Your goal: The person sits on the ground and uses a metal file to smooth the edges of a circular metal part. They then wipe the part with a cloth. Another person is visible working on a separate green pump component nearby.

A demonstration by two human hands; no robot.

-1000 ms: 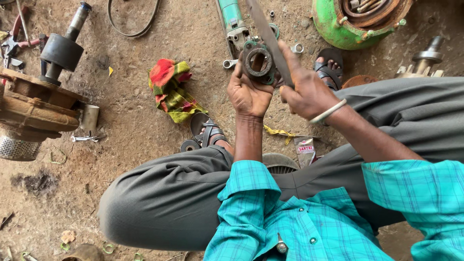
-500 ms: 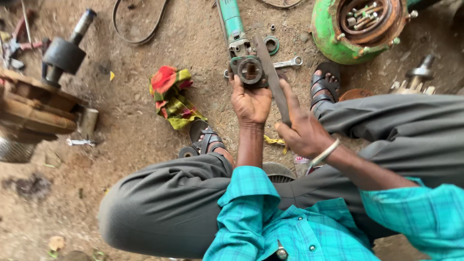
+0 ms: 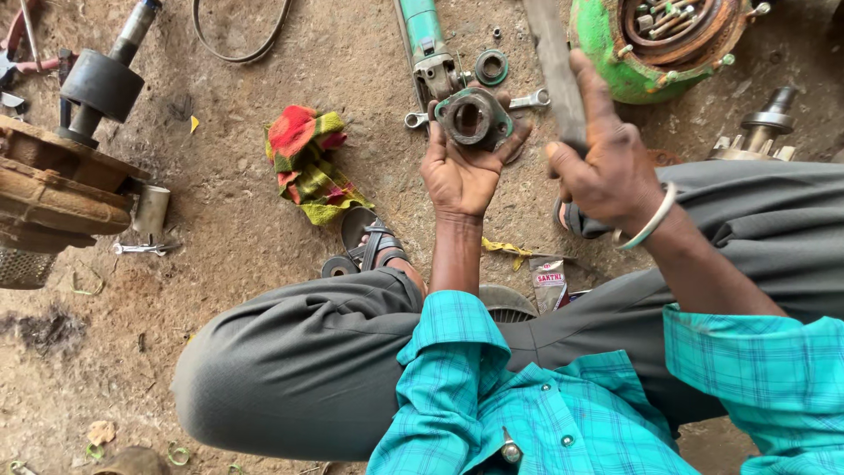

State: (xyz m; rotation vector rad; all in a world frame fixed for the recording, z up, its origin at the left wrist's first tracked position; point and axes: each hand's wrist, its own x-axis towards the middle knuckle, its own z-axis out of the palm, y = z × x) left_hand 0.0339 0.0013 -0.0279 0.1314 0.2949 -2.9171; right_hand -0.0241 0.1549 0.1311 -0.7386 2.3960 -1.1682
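**Greasy housing and flat bar above a dirt floor**

Above the packed, gritty dirt floor (image 3: 229, 220), the person's left hand (image 3: 459, 176) cups one round metal bearing housing (image 3: 473, 117), palm up, fingers curled round its rim. It is dull grey with traces of green paint and a dark central bore. The right hand (image 3: 602, 171) is clenched round one long, flat, dark metal bar (image 3: 552, 62), held just beside the housing, apart from it. On the ground beyond lie one steel spanner (image 3: 527, 100), one small ring-shaped part (image 3: 491, 67), one green tube-like casting (image 3: 422, 35) and one green round casing (image 3: 615, 53) holding loose bolts. One crumpled red, green and yellow cloth (image 3: 306, 163) lies left, near one rusty flanged part (image 3: 48, 189) and one black rubber belt (image 3: 242, 40).
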